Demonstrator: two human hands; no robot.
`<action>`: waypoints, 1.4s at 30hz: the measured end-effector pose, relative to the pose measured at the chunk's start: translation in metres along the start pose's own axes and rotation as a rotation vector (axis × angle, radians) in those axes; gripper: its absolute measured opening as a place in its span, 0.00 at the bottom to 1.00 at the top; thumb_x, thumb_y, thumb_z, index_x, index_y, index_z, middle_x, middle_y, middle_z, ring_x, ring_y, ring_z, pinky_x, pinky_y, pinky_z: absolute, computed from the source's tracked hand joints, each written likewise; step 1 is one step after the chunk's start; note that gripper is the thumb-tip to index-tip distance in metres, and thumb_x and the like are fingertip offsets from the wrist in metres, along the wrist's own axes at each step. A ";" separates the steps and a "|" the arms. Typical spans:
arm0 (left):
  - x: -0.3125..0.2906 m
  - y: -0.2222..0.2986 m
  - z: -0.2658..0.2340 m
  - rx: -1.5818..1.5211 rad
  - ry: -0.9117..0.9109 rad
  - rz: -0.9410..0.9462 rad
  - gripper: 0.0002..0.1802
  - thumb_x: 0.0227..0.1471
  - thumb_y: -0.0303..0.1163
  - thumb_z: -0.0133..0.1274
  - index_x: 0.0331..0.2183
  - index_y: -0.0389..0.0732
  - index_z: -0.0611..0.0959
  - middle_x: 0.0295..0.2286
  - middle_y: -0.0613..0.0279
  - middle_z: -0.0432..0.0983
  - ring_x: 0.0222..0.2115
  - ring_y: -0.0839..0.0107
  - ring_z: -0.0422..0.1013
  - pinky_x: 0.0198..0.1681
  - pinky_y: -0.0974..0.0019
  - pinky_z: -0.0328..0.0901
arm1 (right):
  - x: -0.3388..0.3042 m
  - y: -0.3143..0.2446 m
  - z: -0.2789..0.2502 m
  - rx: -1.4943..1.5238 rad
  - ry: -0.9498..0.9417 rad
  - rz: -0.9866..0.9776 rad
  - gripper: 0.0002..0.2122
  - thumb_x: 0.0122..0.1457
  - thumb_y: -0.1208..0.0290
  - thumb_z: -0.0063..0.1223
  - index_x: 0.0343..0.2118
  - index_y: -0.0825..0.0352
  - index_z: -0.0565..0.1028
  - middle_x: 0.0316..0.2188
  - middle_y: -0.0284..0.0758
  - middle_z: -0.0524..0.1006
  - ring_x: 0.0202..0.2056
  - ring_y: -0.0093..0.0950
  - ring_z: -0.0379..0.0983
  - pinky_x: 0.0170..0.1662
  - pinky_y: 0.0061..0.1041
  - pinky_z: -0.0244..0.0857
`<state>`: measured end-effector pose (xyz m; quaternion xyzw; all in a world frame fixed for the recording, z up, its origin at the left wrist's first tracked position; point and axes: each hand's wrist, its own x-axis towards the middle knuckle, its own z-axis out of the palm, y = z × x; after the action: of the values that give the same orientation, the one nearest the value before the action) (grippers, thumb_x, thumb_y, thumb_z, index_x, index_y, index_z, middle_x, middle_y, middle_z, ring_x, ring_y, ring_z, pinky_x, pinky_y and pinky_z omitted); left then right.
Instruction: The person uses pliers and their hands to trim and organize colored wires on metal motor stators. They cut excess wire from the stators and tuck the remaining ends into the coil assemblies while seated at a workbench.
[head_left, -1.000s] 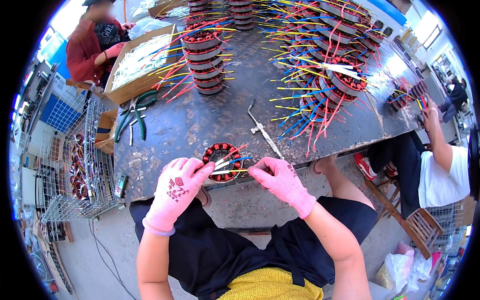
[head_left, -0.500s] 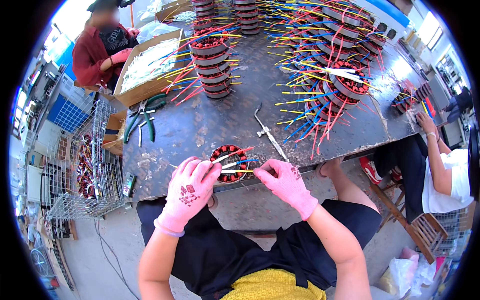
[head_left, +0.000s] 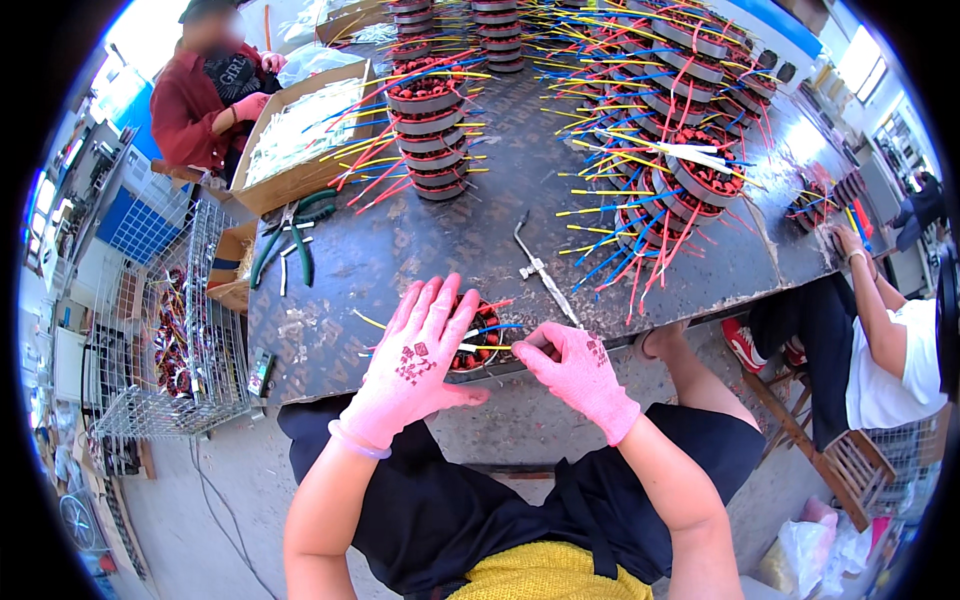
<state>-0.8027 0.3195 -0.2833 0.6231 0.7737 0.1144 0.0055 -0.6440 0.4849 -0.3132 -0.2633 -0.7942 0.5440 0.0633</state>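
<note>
At the near table edge lies a motor stator (head_left: 488, 322), a ring with red-brown copper windings, partly hidden under my left hand. My left hand (head_left: 415, 350), in a pink glove, is spread with its fingers stretched over the stator's left side and the thumb out. From the ring, red, blue and yellow wires stick out to the right, with a white sleeve (head_left: 468, 347) at the yellow one. My right hand (head_left: 575, 370), also pink-gloved, pinches the end of the yellow wire (head_left: 494, 347) between thumb and forefinger.
A thin metal tool with a bent tip (head_left: 545, 280) lies beyond my right hand. Green-handled pliers (head_left: 303, 240) rest at left, near a carton (head_left: 262, 195) of white sleeves. Stator stacks (head_left: 430, 150) bristle with wires behind. Co-workers sit at far left and right.
My left hand has opened from a closed grip near the sleeves and spread flat over the stator, shifting right. My right hand stays at the yellow wire's end.
</note>
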 end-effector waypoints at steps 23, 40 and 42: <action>-0.024 -0.036 -0.022 -0.025 0.138 0.037 0.36 0.37 0.39 0.67 0.51 0.42 0.78 0.41 0.55 0.76 0.48 0.54 0.70 0.61 0.49 0.58 | 0.000 -0.035 -0.005 -0.331 0.258 -0.366 0.12 0.55 0.65 0.62 0.40 0.65 0.79 0.31 0.34 0.77 0.29 0.28 0.75 0.33 0.26 0.68; -0.025 -0.072 0.043 0.202 0.317 0.017 0.22 0.38 0.22 0.58 0.41 0.40 0.80 0.32 0.55 0.73 0.41 0.53 0.70 0.59 0.48 0.60 | 0.031 -0.005 0.062 -0.573 0.336 -0.737 0.11 0.51 0.61 0.60 0.32 0.60 0.73 0.36 0.33 0.70 0.41 0.33 0.71 0.41 0.36 0.66; -0.025 -0.077 0.042 0.211 0.298 0.012 0.22 0.38 0.22 0.59 0.41 0.40 0.80 0.33 0.55 0.73 0.41 0.54 0.70 0.60 0.48 0.59 | 0.032 -0.007 0.063 -0.618 0.304 -0.710 0.10 0.51 0.62 0.60 0.31 0.60 0.73 0.36 0.33 0.71 0.41 0.33 0.71 0.41 0.36 0.67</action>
<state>-0.8647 0.2869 -0.3416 0.6010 0.7699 0.1237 -0.1753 -0.6984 0.4467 -0.3376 -0.0592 -0.9409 0.1831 0.2787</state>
